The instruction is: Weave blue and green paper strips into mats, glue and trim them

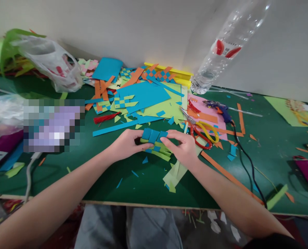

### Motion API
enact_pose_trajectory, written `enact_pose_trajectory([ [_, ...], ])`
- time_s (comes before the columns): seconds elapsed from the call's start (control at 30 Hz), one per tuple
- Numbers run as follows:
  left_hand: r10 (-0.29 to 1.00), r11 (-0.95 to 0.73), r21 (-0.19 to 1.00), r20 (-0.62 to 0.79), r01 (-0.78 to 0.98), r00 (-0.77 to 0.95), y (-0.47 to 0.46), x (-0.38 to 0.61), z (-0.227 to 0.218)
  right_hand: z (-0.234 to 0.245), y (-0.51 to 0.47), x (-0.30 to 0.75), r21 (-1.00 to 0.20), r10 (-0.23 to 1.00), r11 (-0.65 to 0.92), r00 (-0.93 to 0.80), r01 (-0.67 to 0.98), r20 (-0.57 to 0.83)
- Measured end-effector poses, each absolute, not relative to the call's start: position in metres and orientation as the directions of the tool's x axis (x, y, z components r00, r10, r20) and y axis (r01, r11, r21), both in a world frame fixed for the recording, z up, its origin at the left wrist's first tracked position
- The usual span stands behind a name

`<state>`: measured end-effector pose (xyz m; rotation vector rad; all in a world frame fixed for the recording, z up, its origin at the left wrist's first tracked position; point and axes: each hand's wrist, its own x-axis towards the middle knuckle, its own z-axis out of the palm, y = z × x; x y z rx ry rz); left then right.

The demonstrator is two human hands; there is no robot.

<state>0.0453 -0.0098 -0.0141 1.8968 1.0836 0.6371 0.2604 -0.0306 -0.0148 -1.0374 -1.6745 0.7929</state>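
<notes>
Between my two hands is a small weave of blue and green paper strips (155, 138), held just above the green table. My left hand (128, 142) pinches its left end, thumb in front and fingers behind. At the right end my right hand (181, 143) grips it the same way, thumb pressed on the blue strip. Loose green strip ends hang below the weave. Behind it lie flat blue paper (143, 97) and a long blue strip (123, 126). Scissors with red and yellow handles (202, 133) rest right of my right hand.
A tall plastic bottle (221, 52) stands at the back right. A glue gun (221, 112) trails a black cord toward the front edge. Plastic bags (50, 62) and a blurred-out device on a white cable (32, 173) are on the left. Paper scraps litter the green table (97, 186).
</notes>
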Motion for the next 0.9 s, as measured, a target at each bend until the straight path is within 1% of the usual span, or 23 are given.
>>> enact_pose_trajectory([
  [0.27, 0.844, -0.350, 0.821, 0.068, 0.451, 0.531, -0.0093, 0.0477, -0.0132, -0.0137, -0.0311, 0.2587, -0.843, 0.870, 0.489, -0.190, 0.222, 0.455],
  [0.37, 0.843, -0.367, 0.822, 0.096, 0.436, 0.529, -0.0103, 0.0476, -0.0120, -0.0127, -0.0323, 0.2597, -0.854, 0.876, 0.474, -0.209, 0.213, 0.435],
  [0.43, 0.846, -0.365, 0.826, 0.103, 0.429, 0.523, -0.0111, 0.0474, -0.0110, -0.0117, -0.0317, 0.2618, -0.876, 0.894, 0.430, -0.236, 0.216, 0.381],
  [0.5, 0.851, -0.337, 0.846, 0.085, 0.413, 0.519, -0.0117, 0.0474, -0.0097, -0.0112, -0.0300, 0.2645, -0.915, 0.914, 0.355, -0.279, 0.191, 0.296],
  [0.6, 0.850, -0.260, 0.902, 0.045, 0.344, 0.525, -0.0116, 0.0481, -0.0078, -0.0125, -0.0267, 0.2677, -0.974, 0.931, 0.179, -0.343, 0.138, 0.122],
  [0.67, 0.848, -0.228, 0.921, 0.028, 0.316, 0.530, -0.0111, 0.0486, -0.0065, -0.0143, -0.0253, 0.2678, -0.989, 0.933, 0.088, -0.357, 0.121, 0.040],
  [0.77, 0.828, -0.230, 0.906, -0.010, 0.355, 0.560, -0.0108, 0.0487, -0.0053, -0.0163, -0.0252, 0.2658, -0.990, 0.941, 0.051, -0.339, 0.129, 0.004],
  [0.9, 0.792, -0.254, 0.869, -0.065, 0.425, 0.606, -0.0115, 0.0488, -0.0057, -0.0145, -0.0265, 0.2641, -0.973, 0.956, 0.100, -0.292, 0.209, 0.036],
])
